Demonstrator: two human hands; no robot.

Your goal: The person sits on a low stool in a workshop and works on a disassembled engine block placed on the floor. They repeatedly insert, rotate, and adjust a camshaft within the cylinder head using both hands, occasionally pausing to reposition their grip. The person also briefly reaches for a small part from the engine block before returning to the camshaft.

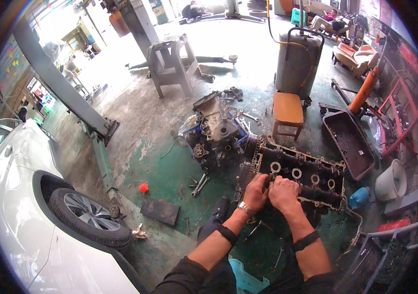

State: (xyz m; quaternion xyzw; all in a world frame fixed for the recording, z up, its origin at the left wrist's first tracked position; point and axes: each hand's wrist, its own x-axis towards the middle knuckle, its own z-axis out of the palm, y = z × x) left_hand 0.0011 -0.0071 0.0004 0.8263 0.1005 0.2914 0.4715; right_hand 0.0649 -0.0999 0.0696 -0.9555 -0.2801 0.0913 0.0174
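An engine's cylinder head lies in front of me, black on top, with several pale rings along it and a chain at its left end. Over its near left part, my left hand is closed, a metal-banded watch on the wrist. Right beside it, my right hand is closed too, fingers curled down toward the same spot. A small dark piece shows between the two hands, but what the fingers grip is hidden. Both forearms reach in from the lower edge, each with a black strap.
Beyond stand a dismantled engine part, an orange-topped stool and a grey tank. Wrenches and a black block lie left. On the right are a black tray, a blue bottle and a white bucket. A white car flanks me.
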